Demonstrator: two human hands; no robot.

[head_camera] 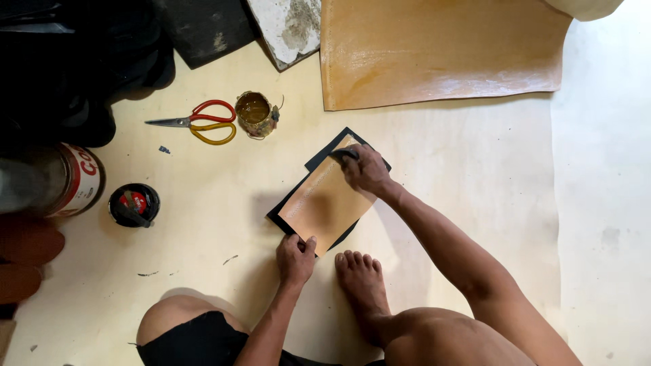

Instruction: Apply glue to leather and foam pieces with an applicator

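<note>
Tan leather piece [324,203], rectangular, lying tilted on a black sheet [319,160] whose edges show beyond its upper and lower corners; both flat on the pale floor [475,190], just ahead of a bare foot [359,274].

Right hand [366,171] at the piece's far corner, fingers curled down and clenched around a small dark pad [344,155], pressed onto the leather. Left hand [296,259] at the near corner, fingers bent and loosely gathered, tips and thumb resting on the edge of the leather and black sheet, gripping nothing.

Further out, up and left: small open tin [255,112] with brownish liquid inside, and beside it scissors [196,123] with one red and one yellow handle loop, blades pointing left. Well apart on the left: round black tin [134,205] with a red centre, then a large red-and-white can [76,180] on its side. At the top: large tan leather sheet [434,51], spread out, lower edge slightly curled.
</note>
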